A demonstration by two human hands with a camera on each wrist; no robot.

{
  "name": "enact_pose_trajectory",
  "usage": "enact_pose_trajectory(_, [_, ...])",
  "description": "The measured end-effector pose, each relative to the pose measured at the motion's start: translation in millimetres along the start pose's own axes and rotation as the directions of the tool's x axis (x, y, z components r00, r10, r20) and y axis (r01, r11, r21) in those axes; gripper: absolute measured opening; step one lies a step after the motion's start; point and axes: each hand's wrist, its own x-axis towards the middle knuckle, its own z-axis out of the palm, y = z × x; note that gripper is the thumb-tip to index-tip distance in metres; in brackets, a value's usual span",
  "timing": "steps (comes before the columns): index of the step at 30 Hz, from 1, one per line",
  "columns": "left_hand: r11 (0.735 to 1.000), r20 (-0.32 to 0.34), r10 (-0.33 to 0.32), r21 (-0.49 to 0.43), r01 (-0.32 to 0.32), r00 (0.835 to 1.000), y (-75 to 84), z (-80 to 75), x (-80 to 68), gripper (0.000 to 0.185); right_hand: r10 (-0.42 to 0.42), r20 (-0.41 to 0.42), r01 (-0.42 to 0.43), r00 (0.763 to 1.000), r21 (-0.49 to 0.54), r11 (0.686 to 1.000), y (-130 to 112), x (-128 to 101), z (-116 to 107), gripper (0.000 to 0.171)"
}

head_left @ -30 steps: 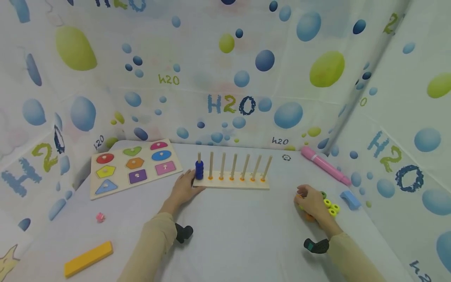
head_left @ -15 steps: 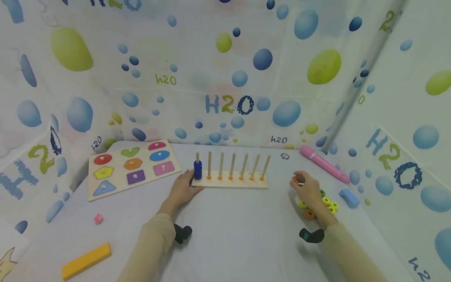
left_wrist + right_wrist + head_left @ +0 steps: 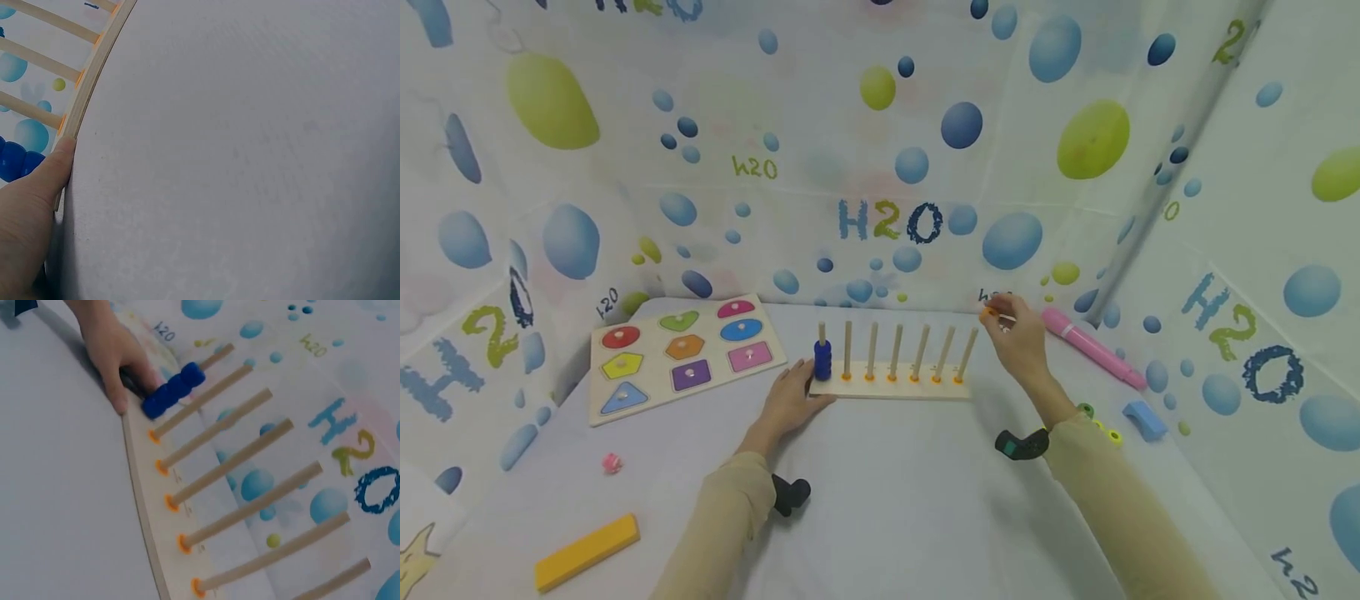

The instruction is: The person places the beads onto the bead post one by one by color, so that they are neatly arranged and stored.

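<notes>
Orange ring (image 3: 989, 313) pinched, right hand (image 3: 1021, 344) above pegboard (image 3: 891, 388)

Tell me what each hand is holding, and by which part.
The right hand pinches a small orange ring at its fingertips; where on the ring cannot be told. The left hand holds nothing, resting against the wooden peg board at its left end.

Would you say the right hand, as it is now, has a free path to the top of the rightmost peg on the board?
Probably yes. The right hand pinches an orange ring just above and right of the rightmost peg, whose top is bare, with nothing between them.
</notes>
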Motion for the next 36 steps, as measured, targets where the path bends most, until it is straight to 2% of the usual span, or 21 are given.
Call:
enact_pose_trajectory(6, [1.0,-0.002,0.013,-0.003,-0.013,1.0,-0.6,-0.3,0.9,0.081,-0.013,0.087,0.006,0.996,0.083,0.996,-22,15,44,0.031])
enact_pose_trajectory(12, [1.0,-0.01,0.017,0.0,-0.017,1.0,-1.4,-0.2,1.7,0.08,-0.027,0.195,-0.001,0.98,0.141,0.99,-45,20,87,0.033])
enact_pose_trajectory(21, [1.0,-0.012,0.004,-0.014,-0.004,1.0,3.2,-2.2,-1.7,0.081,-0.142,0.31,0.083,0.94,0.196,0.977,-78,16,135,0.029])
enact_pose_trajectory(27, [1.0,-0.021,-0.001,0.0,0.001,1.0,1.6,1.5,-0.4,0.08,-0.17,0.368,0.111,0.914,0.177,0.978,-87,14,153,0.03])
enact_pose_trajectory(36, [0.999,-0.02,-0.018,0.026,0.019,1.0,-0.8,2.9,0.8,0.081,-0.102,0.363,0.057,0.926,0.132,0.99,-92,16,155,0.029])
